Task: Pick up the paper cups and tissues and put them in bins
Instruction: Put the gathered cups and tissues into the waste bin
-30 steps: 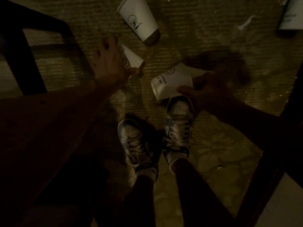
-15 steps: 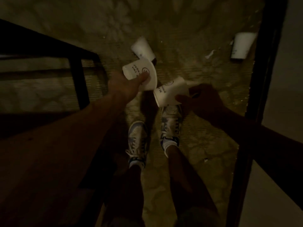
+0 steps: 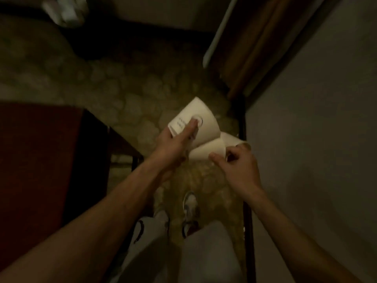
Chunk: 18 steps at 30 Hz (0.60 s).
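We've got one paper cup per hand: L hand point(image 3: 175, 141) pinches the printed cup point(image 3: 201, 112), thumb on its wall; R hand point(image 3: 238, 170) curls round the second cup point(image 3: 206, 150), just beside the first. Both prob. light, thin-walled and crushable, so we'd grip mid-wall, gently.
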Each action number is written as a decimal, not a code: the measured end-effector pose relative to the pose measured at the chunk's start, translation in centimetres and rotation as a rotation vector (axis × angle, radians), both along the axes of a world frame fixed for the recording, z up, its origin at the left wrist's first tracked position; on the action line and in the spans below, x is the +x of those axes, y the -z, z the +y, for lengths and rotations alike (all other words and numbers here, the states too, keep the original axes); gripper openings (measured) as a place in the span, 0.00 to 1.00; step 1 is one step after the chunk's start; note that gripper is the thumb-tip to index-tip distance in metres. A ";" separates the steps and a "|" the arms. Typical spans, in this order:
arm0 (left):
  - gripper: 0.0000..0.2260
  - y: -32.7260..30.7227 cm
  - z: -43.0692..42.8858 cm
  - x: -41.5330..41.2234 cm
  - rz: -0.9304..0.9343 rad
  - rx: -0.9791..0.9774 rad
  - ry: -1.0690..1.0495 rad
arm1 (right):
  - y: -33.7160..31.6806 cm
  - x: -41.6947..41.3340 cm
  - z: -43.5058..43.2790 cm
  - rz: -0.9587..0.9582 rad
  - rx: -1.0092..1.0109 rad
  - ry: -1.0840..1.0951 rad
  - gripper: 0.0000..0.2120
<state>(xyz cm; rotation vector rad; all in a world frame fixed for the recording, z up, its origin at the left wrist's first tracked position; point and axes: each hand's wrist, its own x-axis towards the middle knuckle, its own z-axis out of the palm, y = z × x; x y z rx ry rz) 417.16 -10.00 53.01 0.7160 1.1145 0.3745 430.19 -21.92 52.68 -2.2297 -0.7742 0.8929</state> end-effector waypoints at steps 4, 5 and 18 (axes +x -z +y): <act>0.28 -9.3 -1.1 -2.9 -0.143 0.078 0.143 | -8.6 -2.9 0.0 -0.118 0.134 0.037 0.13; 0.29 -11.4 -1.6 -3.5 -0.165 0.089 0.169 | -10.6 -3.8 -0.2 -0.139 0.173 0.056 0.18; 0.15 -31.3 -6.1 -2.4 -0.387 0.268 0.469 | -30.3 -5.4 -10.9 -0.291 0.668 0.300 0.14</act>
